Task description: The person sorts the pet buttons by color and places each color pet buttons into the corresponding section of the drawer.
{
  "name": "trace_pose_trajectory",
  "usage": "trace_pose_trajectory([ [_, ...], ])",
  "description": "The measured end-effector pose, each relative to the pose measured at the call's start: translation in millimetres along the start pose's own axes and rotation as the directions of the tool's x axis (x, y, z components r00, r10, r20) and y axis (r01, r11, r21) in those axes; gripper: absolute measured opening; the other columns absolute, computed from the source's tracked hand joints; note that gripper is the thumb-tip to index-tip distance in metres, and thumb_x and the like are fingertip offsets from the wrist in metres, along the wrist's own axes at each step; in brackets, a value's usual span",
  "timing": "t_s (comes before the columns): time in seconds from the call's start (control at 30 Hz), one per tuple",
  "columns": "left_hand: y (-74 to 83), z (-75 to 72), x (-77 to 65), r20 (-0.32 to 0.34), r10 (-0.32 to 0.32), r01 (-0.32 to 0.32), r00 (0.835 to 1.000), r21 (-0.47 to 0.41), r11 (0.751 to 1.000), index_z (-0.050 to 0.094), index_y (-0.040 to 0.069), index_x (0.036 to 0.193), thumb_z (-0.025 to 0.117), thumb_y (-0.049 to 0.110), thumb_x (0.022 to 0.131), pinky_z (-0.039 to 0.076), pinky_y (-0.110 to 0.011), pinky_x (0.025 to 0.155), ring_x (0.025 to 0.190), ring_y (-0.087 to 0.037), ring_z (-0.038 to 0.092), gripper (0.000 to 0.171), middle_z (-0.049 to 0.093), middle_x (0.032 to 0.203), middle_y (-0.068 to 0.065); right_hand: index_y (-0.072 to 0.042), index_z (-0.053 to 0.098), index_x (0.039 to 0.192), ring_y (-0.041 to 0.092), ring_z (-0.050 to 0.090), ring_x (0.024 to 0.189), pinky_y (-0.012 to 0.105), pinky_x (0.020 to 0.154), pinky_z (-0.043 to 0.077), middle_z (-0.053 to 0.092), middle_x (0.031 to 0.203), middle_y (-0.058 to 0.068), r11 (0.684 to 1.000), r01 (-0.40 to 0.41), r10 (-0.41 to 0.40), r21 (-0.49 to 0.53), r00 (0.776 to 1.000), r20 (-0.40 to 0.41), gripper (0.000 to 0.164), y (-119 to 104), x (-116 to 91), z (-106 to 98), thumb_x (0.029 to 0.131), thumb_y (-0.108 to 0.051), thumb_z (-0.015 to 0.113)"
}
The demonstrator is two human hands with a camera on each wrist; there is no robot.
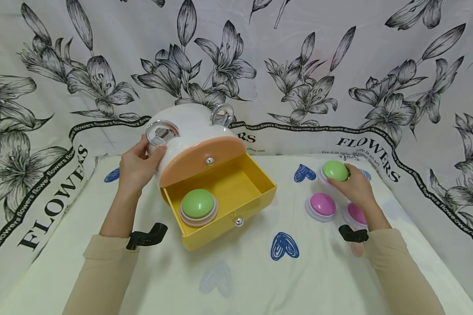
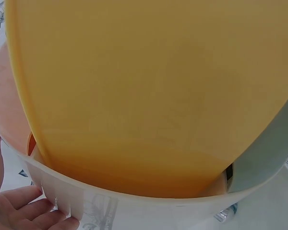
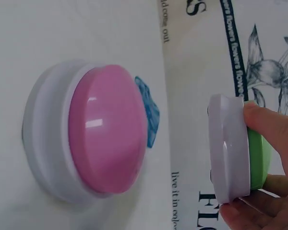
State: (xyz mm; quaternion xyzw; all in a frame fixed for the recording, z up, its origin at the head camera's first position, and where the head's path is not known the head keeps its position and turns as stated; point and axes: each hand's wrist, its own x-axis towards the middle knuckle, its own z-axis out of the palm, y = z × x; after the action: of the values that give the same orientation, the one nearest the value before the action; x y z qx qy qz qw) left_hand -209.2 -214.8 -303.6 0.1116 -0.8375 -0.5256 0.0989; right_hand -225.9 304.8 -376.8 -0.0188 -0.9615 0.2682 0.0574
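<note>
A white rounded toy box (image 1: 189,117) with two silver rings on top stands left of the middle, its yellow drawer (image 1: 238,179) pulled out. My left hand (image 1: 137,168) holds the box's left side by one ring, thumb in front; in the left wrist view, its fingertips touch the white wall. Inside the drawer lies a green push button (image 1: 198,203) on a pale base. On the right, my right hand (image 1: 356,186) grips a second green push button (image 1: 335,170) between thumb and fingers. The right wrist view shows that button's pale base (image 3: 228,148) tipped sideways, off the cloth.
Two pink push buttons sit below my right hand: one pink button (image 1: 322,204) in full view, the other pink button (image 1: 356,214) partly covered by the wrist. A white cloth (image 1: 244,280) with blue hearts covers the surface. Behind hangs a flower-printed curtain (image 1: 260,105).
</note>
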Motion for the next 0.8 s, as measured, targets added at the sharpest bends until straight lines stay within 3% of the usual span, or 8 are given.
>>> trace_pose_trajectory([
  [0.53, -1.1, 0.8, 1.3, 0.002, 0.007, -0.007, 1.000, -0.003, 1.000, 0.024, 0.020, 0.146, 0.055, 0.057, 0.083, 0.039, -0.034, 0.102, 0.135, -0.015, 0.030, 0.079, 0.022, 0.150, 0.011, 0.009, 0.034, 0.136, 0.040, 0.049, 0.108, 0.054, 0.088, 0.045, 0.047, 0.126, 0.029, 0.978, 0.209, -0.209, -0.023, 0.978, 0.008, 0.078, -72.1, -0.4, -9.1, 0.081, -0.034, 0.069],
  [0.8, -2.2, 1.3, 2.0, 0.005, 0.004, -0.004, 1.000, -0.008, 1.000, 0.023, 0.020, 0.146, 0.055, 0.057, 0.082, 0.038, -0.035, 0.102, 0.135, -0.016, 0.030, 0.080, 0.022, 0.150, 0.009, 0.004, 0.039, 0.135, 0.035, 0.050, 0.110, 0.049, 0.090, 0.047, 0.049, 0.127, 0.022, 0.962, 0.271, -0.272, 0.045, 0.962, 0.027, 0.073, -109.5, -1.0, -8.3, 0.077, -0.025, 0.074],
])
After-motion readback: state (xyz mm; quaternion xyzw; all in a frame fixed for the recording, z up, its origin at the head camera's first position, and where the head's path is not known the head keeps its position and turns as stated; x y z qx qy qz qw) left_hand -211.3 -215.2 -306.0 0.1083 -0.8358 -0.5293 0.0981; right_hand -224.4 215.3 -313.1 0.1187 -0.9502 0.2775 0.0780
